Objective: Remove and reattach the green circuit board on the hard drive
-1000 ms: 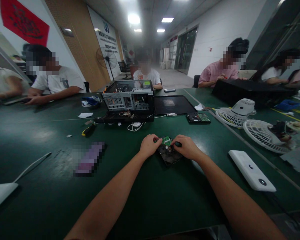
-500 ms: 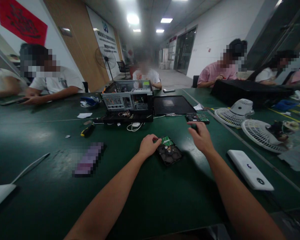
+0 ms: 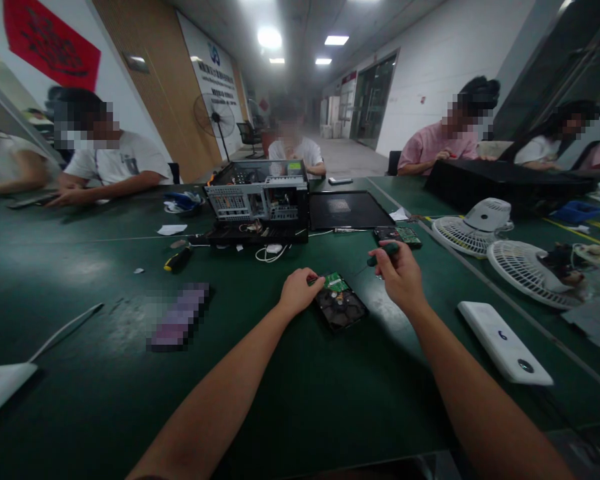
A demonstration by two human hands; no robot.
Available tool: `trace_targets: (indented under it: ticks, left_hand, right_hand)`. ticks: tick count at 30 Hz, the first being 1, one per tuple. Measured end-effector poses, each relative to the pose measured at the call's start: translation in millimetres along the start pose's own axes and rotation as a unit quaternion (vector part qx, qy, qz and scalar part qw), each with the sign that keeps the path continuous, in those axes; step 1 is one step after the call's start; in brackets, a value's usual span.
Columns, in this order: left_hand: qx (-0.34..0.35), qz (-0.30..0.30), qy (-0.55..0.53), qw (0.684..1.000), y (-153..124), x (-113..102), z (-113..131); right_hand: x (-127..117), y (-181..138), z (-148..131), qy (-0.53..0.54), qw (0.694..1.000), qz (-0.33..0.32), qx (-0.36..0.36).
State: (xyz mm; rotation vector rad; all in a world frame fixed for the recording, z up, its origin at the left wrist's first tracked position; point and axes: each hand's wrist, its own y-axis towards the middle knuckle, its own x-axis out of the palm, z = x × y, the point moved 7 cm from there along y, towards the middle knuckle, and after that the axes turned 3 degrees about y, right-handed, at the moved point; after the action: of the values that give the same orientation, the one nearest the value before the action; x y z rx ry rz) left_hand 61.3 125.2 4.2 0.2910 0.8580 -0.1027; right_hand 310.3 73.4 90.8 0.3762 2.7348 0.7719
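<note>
Screwdriver (image 3: 380,255) apart from the hard drive (image 3: 343,309)

On the table (image 3: 310,400), the hard drive slants lengthwise, far left to near right; the left hand (image 3: 300,291) holds its far-left edge. The right hand (image 3: 401,273), closed around the screwdriver, hovers rightward. Toward the far edge sit a second drive (image 3: 404,235) and computer case (image 3: 257,200).

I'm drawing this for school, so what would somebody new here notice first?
Probably the opened computer case, standing on the green table a little left of centre. Nearer, the left hand holds the edge of a dark hard drive, and the right hand holds a green-handled screwdriver to its right. A red banner hangs at upper left.
</note>
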Motion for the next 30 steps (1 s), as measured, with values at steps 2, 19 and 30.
trace_targets:
  ticks: [2, 19, 30]
  left_hand:
    - [0.002, 0.002, 0.001, 1.000, 0, 0, -1]
    - [0.006, 0.006, 0.005, 1.000, 1, 0, -1]
    - [0.005, 0.000, 0.000, 1.000, 0, -2, 1]
  right_hand:
    - [17, -6, 0, 0.011, 0.999, -0.044, 0.001]
    - [41, -20, -6, -0.042, 0.992, -0.122, -0.002]
    - [43, -21, -7, -0.037, 0.991, -0.128, -0.003]
